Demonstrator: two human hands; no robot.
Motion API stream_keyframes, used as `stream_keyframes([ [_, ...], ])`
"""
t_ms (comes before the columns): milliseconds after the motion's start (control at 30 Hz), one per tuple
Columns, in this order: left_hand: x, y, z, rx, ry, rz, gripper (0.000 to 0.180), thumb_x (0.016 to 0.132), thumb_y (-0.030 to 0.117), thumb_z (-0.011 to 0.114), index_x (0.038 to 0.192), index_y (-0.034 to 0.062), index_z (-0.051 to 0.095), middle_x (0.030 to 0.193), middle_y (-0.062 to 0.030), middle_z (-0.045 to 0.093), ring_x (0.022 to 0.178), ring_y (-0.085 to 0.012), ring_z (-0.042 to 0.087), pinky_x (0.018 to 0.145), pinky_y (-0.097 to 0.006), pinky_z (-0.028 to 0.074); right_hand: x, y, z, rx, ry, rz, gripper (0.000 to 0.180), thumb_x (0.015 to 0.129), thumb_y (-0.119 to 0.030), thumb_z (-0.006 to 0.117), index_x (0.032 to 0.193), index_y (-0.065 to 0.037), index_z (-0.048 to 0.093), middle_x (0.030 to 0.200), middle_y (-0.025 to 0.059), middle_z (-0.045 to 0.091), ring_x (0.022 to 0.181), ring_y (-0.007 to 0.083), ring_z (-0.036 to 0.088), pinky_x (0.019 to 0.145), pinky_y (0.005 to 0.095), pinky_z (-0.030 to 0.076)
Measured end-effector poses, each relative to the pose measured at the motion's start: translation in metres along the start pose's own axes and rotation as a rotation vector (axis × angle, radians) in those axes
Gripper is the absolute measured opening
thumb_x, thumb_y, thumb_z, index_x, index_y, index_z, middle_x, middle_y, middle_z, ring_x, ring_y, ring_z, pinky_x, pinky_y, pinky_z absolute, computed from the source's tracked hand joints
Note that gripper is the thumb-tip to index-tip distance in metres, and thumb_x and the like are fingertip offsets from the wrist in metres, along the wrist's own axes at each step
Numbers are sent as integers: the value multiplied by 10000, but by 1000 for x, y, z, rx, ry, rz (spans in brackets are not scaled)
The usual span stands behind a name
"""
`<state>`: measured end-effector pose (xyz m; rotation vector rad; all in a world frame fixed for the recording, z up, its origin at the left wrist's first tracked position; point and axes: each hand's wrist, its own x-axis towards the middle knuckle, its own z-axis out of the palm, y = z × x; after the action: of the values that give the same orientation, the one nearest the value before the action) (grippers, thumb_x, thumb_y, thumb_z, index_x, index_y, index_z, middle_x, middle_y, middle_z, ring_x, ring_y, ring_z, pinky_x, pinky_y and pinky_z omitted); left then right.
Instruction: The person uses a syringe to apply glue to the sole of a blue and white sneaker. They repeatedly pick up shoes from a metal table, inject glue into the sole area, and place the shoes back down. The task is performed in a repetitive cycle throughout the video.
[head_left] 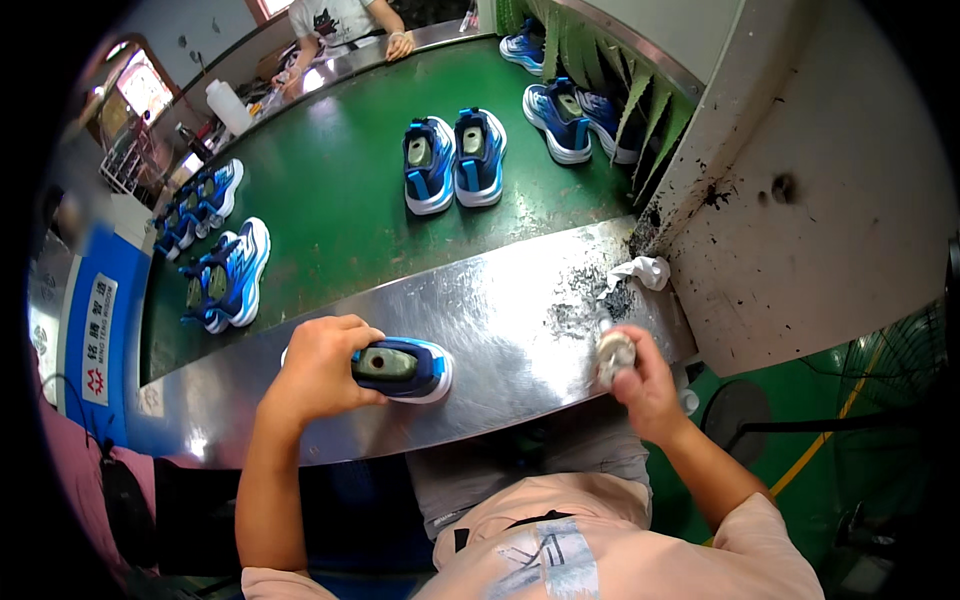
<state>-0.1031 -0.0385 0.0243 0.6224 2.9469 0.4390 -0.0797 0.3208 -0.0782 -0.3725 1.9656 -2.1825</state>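
Observation:
A blue and white sneaker (430, 372) lies on the metal ledge, with a dark green shoe last (384, 365) filling its opening. Wrapped over its front part is my left hand (325, 368), thumb and fingers closed on its sides; the toe is mostly hidden. Off to the right, my right hand (645, 390) grips a small, roundish, pale thing (614, 358) whose kind I cannot make out. A narrow greyish tip sticks up from it. Just beyond that hand, a crumpled white cloth or tissue (645, 272) rests beside black smears on the metal.
A green conveyor belt (330, 190) carries a sneaker pair (455, 160) at mid-belt, more sneakers (225, 275) at left, and others (570, 115) by a green strip curtain (600, 60). A pale machine wall (810, 180) bounds the right. Another person's hand (400, 45) touches the far edge.

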Motion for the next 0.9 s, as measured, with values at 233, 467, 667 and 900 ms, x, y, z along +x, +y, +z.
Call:
stream_keyframes([
  [233, -68, 49, 54, 54, 478, -9, 489, 492, 22, 718, 976, 29, 653, 948, -112, 639, 883, -305, 638, 780, -392, 517, 4, 14, 25, -77, 120, -10, 476, 928, -278, 583, 1293, -44, 386, 951, -9, 506, 791, 58, 460, 679, 196, 402],
  [467, -93, 54, 74, 94, 581, -39, 471, 518, 7, 648, 988, 31, 670, 989, -123, 643, 953, -309, 629, 863, -426, 512, 3, 19, 37, -290, 74, -7, 426, 920, -219, 586, 1264, -28, 425, 1010, 14, 523, 830, 64, 463, 731, 204, 409],
  [667, -100, 69, 88, 129, 607, 47, 219, 764, 66, 628, 975, 74, 686, 967, -126, 657, 946, -278, 640, 838, -394, 539, 0, 0, 44, -116, -65, 126, 466, 907, -228, 591, 1279, -25, 397, 985, 11, 520, 830, 75, 488, 746, 210, 421],
  [900, -111, 76, 100, 15, 661, -6, 178, 749, 61, 627, 915, 75, 689, 985, -119, 663, 952, -272, 642, 848, -393, 533, 71, -68, 117, 390, -415, 414, 743, 846, -749, 341, 1214, -107, 412, 620, 12, 419, 500, 65, 340, 421, 194, 260],
])
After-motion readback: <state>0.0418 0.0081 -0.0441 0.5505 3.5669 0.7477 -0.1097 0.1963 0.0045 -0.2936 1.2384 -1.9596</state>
